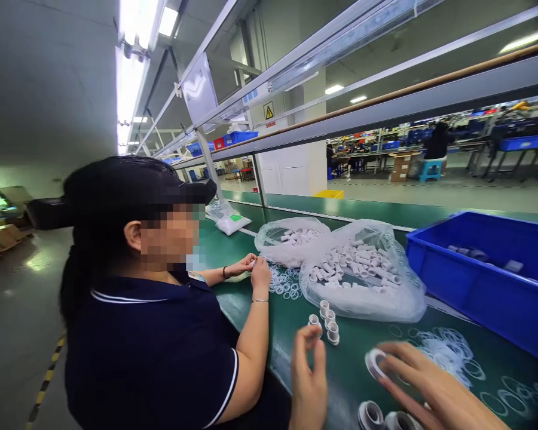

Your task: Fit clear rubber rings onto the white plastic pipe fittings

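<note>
— Where's the fitting?
— Right hand (430, 385), fingers spread wide, lies on a white fitting (375, 362) on the green tabletop (354, 364), beside loose rings (448, 352).
— Left?
— My left hand (308, 382) hovers pinched narrow; whether it holds anything, I can't tell

The left hand (308, 382) is raised upright near the bottom edge, thumb and fingers pinched. The right hand (434, 388) lies flat to its right, fingers reaching left.

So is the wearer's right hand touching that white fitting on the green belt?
Touching. The head view shows the right hand's fingertips resting against the white fitting's rim, with no belt showing between them.
</note>
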Tool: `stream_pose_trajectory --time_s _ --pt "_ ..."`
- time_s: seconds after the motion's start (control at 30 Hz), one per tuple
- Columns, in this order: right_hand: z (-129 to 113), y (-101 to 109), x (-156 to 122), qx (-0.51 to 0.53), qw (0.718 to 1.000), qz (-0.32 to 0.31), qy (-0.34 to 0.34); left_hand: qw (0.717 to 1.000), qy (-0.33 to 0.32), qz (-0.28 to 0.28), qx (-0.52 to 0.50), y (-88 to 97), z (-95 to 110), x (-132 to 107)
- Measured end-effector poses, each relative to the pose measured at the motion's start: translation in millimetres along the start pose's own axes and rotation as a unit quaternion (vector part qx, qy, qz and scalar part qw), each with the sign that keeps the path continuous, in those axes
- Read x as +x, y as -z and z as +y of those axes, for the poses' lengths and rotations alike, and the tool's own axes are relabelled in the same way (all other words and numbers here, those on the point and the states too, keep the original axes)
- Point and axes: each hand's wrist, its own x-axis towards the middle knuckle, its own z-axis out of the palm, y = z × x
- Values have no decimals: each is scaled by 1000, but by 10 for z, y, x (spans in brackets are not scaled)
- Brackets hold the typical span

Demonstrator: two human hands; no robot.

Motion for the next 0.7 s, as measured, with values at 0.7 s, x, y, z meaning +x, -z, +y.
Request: stream_pose_trajectory --time_s 0.7 --pt "284 -220 234 -220 961 -168 14 992 63 -112 -7 -328 -433 -40"
